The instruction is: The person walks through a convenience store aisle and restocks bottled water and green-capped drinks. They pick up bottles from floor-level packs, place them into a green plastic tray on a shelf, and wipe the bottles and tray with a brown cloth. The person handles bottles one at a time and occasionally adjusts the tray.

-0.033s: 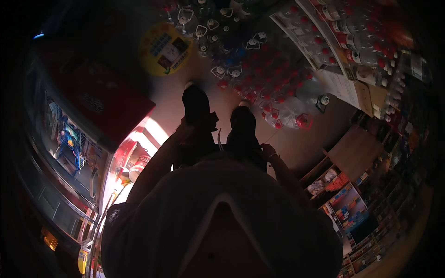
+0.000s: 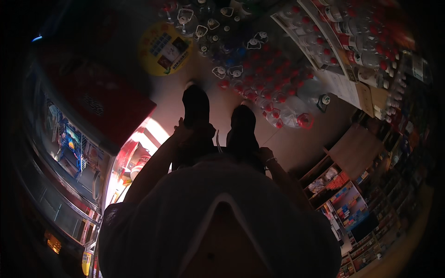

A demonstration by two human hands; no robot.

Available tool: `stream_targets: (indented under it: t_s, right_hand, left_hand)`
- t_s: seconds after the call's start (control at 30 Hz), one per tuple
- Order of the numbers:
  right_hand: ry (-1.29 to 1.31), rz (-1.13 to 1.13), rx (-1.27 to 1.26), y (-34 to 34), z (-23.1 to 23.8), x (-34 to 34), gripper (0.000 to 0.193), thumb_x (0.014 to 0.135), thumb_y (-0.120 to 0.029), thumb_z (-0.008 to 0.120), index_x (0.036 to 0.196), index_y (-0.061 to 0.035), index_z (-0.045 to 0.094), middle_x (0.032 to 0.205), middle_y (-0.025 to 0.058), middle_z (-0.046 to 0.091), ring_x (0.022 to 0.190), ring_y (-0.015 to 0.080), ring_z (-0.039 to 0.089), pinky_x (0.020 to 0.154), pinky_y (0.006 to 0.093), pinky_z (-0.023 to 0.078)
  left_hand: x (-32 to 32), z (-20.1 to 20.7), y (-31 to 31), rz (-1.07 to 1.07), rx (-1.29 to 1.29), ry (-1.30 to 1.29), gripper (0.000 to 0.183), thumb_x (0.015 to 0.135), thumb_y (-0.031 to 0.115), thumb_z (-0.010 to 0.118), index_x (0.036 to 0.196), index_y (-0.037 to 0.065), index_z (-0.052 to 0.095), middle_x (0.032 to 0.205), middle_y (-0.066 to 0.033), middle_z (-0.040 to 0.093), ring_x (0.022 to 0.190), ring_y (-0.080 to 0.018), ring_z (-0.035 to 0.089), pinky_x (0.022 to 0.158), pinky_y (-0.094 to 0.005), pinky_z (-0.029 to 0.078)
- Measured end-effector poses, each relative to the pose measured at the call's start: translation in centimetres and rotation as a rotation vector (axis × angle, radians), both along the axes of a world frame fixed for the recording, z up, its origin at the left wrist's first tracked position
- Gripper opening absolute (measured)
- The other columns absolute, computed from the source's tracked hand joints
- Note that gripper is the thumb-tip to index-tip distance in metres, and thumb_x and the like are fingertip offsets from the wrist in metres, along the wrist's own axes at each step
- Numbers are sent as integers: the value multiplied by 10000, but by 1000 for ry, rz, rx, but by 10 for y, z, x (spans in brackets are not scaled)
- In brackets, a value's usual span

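Note:
The scene is dim. My left hand (image 2: 190, 131) lies across my dark left trouser leg (image 2: 196, 106), one finger standing apart from the rest; I see nothing held in it. Against the outer side of the right trouser leg (image 2: 242, 125) is my right hand (image 2: 265, 153), its fingers lost in shadow. A light bracelet (image 2: 271, 160) circles that wrist. Between the legs hangs a thin pale cord (image 2: 218, 140). My light shirt (image 2: 218, 178) fills the lower middle.
Plastic bottles with red caps (image 2: 273, 83) crowd the floor ahead, beside larger handled jugs (image 2: 185, 18). A round yellow sign (image 2: 165, 48) is at the far left. A red-topped cabinet (image 2: 99, 102) stands left; bottle racks (image 2: 320, 37) and goods shelves (image 2: 347, 208) line the right.
My left hand has shifted slightly, its fingers now lower on the trouser leg and one more clearly apart. The right hand has moved slightly lower beside the thigh.

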State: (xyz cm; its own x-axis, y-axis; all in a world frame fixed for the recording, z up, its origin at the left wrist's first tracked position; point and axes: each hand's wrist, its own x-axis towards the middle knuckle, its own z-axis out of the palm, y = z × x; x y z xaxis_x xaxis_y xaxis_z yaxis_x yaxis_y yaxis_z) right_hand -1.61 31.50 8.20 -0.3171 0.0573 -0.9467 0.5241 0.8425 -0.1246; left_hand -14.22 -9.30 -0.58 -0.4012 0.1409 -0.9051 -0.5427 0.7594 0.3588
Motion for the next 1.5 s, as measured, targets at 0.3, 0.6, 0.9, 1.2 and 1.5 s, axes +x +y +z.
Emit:
stream_targets:
  t_s: [0.3,0.6,0.9,1.2,1.5]
  right_hand:
    - [275,122,-209,-91,31,46,155,871,-140,542,908,-26,641,937,165,658,926,351,631,759,439,529]
    - [-577,-331,-912,-118,8,9,271,916,-238,564,1027,-38,709,965,152,715,858,213,670,762,349,525]
    - [708,-210,-250,-30,-259,-127,352,794,-101,715,1122,-82,588,1035,124,633,958,287,641,833,362,525]
    - [903,350,-413,-53,-401,-221,374,812,-139,600,1176,-70,547,1212,201,497,1021,361,610,732,407,568]
    - [1039,477,-344,-59,-415,-229,398,756,-255,711,1060,-45,562,1061,124,519,958,272,596,750,366,545]
  left_hand:
    - [-88,47,-47,-403,41,-556,462,847,358,656,1102,-27,650,1039,-160,668,880,-252,657,762,-365,530]
    - [-80,51,-96,168,124,-1296,359,926,180,558,1221,-20,597,1174,-120,661,1030,-205,644,890,-341,517]
    - [-169,-132,117,-791,537,-635,503,819,224,677,1299,98,593,1198,-167,651,1111,-283,627,985,-355,460]
    - [-140,-246,227,-1418,539,-329,443,790,324,643,1111,21,610,1035,-212,675,946,-377,662,852,-463,519]
    - [-167,-251,230,-1715,384,-12,412,828,263,647,1094,-46,583,956,-239,682,894,-364,690,777,-454,553]
